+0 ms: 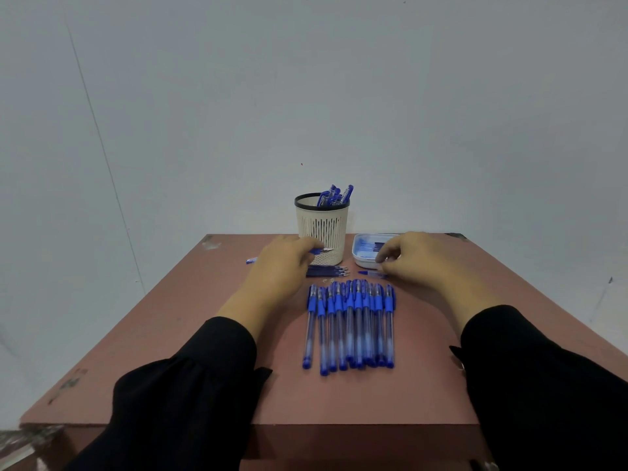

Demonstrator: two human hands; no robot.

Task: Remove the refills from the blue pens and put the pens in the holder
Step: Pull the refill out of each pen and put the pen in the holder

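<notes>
While the left hand (284,263) curls its fingers round a thin refill (323,250), the metal tip pokes out to the right, in front of the holder's (322,229) slotted wall. Right hand (413,258) pinches a pen part (372,274) at its right end; the blue pointed end faces left and the piece lies low over the table (170,334), contact not resolvable.

Loose refills (327,270), dark and slim with pale tips, lie in a small stack between the two hands, just in front of the holder. Nearer the person, a row of pens (350,326) lies side by side, touching: clear barrels, blue rubber grips, blue end caps.

Holder: cream plastic cup, vertical slots, black rim, upright at the table's far edge; several blue pens stand in it, leaning right. Tray (361,254), white, shallow, rounded corners, sits just right of the holder with dark blue parts inside, partly hidden by right fingers. Small blue bit (251,260) lies left of the left hand. Table: matte reddish-brown board, scuffed edges. Black sleeves (190,396) cover both forearms.
</notes>
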